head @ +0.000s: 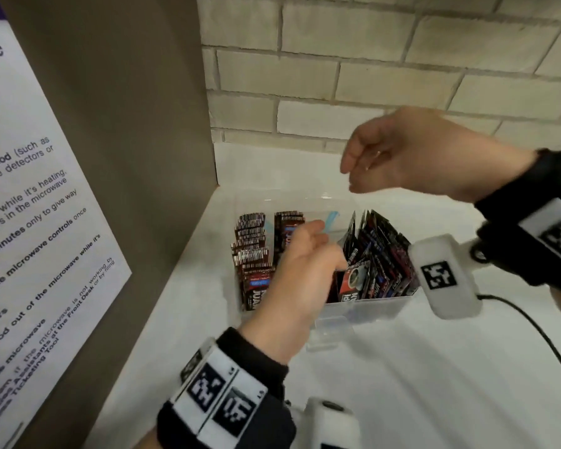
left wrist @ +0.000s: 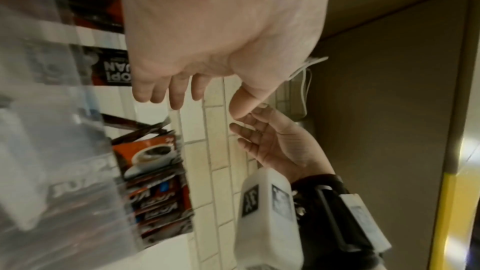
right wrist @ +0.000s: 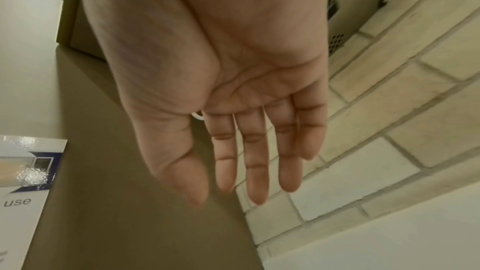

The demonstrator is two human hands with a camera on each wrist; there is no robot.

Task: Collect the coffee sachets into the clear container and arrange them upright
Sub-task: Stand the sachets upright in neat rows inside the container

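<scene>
Head view: my left hand (head: 300,273) reaches into the clear container (head: 363,307) on the white counter (head: 402,384), fingers loose and holding nothing, among the upright coffee sachets (head: 378,254). My right hand (head: 412,153) hovers above the container, fingers straight, palm empty.

The left hand (head: 300,280) hides the clear container's (head: 363,307) middle; sachet (head: 353,280) print is blurred.
</scene>
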